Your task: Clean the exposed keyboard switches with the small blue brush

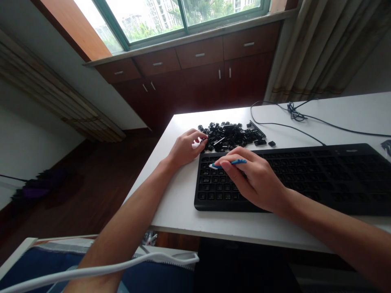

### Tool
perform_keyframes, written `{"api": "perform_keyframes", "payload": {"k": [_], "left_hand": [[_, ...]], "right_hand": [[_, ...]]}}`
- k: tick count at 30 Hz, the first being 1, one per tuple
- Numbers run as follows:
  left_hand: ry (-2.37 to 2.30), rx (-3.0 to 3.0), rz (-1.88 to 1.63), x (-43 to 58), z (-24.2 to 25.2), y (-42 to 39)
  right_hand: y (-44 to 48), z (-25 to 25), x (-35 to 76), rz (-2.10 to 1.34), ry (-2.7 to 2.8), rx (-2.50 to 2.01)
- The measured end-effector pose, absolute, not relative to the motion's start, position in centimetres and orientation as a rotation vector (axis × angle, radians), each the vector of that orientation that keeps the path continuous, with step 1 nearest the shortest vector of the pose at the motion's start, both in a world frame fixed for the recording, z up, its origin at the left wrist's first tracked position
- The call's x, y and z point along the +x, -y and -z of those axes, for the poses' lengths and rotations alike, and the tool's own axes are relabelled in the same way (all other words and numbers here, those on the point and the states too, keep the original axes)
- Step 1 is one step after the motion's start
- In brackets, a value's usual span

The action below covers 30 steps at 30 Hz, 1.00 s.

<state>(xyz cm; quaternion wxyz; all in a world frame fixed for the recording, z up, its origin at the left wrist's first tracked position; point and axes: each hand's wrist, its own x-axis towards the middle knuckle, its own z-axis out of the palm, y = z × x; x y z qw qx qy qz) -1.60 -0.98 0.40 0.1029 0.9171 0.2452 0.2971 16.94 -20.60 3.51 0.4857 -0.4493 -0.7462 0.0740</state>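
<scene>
A white counter stands before a window, with dark wooden drawers and cabinet doors running under the sill on the far side. A striped curtain hangs at the far right, and dark wood floor lies to the left. On the counter a black keyboard stretches from the middle to the right edge, its near rim close to the counter's near edge. Just beyond its left end sits a heap of loose black keycaps, and a black cable loops across the far right part of the surface.

The right hand rests over the left part of the keyboard, its grip closed around a blue-and-white tool whose white tip touches the keys near the board's far left corner. The left hand lies on the counter just left of the heap, fingers curled narrowly around a small white piece, fingertips touching the nearest keycaps.

A white tube and blue fabric show at the near left, below the counter
</scene>
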Motion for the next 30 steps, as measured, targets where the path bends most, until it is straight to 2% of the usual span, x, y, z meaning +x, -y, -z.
{"api": "perform_keyframes", "payload": {"k": [6, 15, 30], "left_hand": [[-0.724, 2.697, -0.871, -1.58, -0.49, 1.10], [-0.733, 2.699, -0.873, -1.68, -0.42, 1.10], [-0.715, 2.700, -0.874, -1.84, -0.12, 0.79]], "right_hand": [[20.91, -3.93, 17.07, -0.396, 1.756, -1.113], [20.57, -3.78, 16.43, -0.348, 2.003, -1.010], [20.63, -3.59, 16.36, -0.417, 1.994, -1.070]]}}
